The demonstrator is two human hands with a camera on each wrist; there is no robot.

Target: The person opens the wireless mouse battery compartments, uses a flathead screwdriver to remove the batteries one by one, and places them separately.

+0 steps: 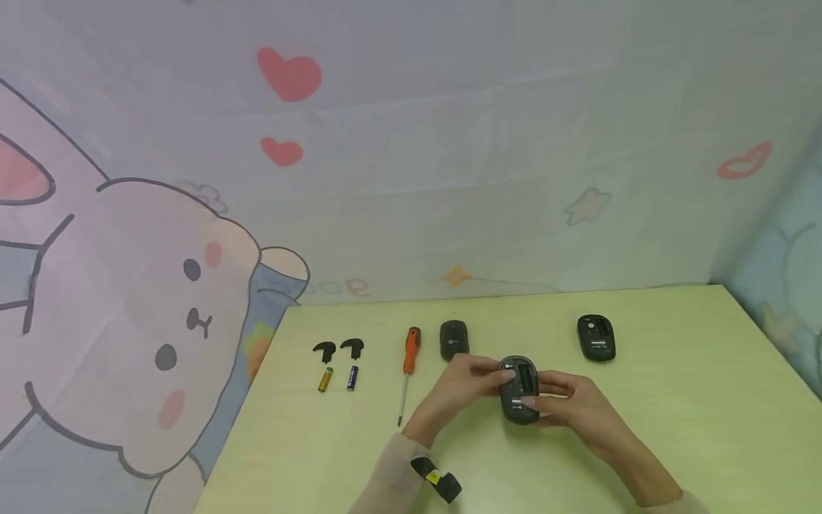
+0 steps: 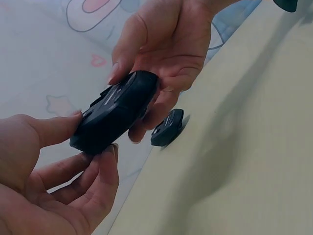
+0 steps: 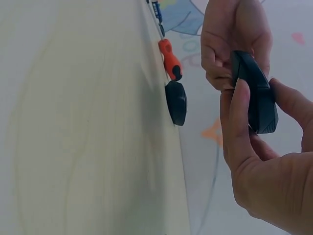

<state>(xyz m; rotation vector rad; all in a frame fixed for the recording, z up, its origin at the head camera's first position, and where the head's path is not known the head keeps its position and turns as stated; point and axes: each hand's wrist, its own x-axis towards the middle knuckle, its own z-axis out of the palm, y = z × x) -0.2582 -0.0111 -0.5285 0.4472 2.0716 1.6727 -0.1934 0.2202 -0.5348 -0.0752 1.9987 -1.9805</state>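
Both hands hold a black computer mouse (image 1: 517, 407) above the table, its underside turned up toward the head view. A dark elongated recess shows in that underside. On the left side, my left hand (image 1: 464, 389) pinches the mouse with the thumb on the underside face. From the right, my right hand (image 1: 581, 412) grips the other edge, thumb also on the underside. In the left wrist view the mouse (image 2: 115, 115) sits between the fingers (image 2: 105, 178) and thumb of the left hand. The right wrist view shows the right hand's fingers along the mouse (image 3: 261, 105).
Behind the left hand lies another black mouse (image 1: 454, 338). A third mouse (image 1: 596, 338), underside up, lies at the right. Leftward are an orange-handled screwdriver (image 1: 412, 351), a gold battery (image 1: 325, 380), a blue battery (image 1: 352, 378) and two black hook-shaped pieces (image 1: 326, 350). A printed cloth (image 1: 411, 178) hangs behind the table.
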